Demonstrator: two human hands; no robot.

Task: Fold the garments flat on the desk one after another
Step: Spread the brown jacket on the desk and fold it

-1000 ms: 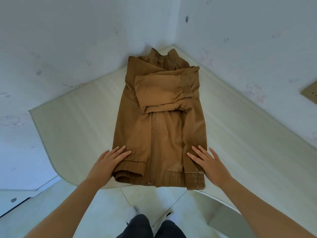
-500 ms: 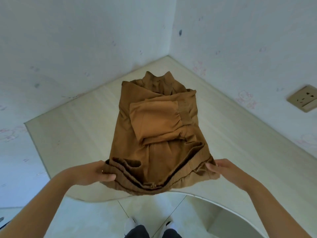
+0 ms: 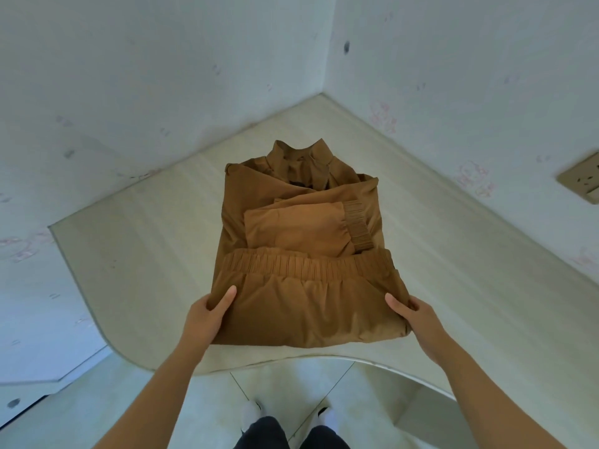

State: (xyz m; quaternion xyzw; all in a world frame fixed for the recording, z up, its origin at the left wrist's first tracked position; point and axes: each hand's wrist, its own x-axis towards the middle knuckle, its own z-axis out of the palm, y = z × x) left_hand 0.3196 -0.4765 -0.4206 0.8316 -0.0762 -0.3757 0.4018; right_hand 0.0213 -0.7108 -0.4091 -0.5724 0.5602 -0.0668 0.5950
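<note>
gripping the brown jacket point(image 3: 301, 254) on the corner desk point(image 3: 136, 254), left hand point(image 3: 207, 314) and right hand point(image 3: 418, 314) pinching its turned-up lower fold; best carried evenly toward the collar point(image 3: 301, 153), ribbed hem point(image 3: 304, 265) kept square.

Both bare forearms are extended forward and slightly inward from the bottom of the view. The left hand point(image 3: 207, 314) is closed on the left edge of the folded brown cloth jacket point(image 3: 304, 254), thumb laid on top, fingers tucked beneath. The right hand point(image 3: 416, 315) is clamped likewise on the right edge, thumb on top, fingers hidden underneath
</note>
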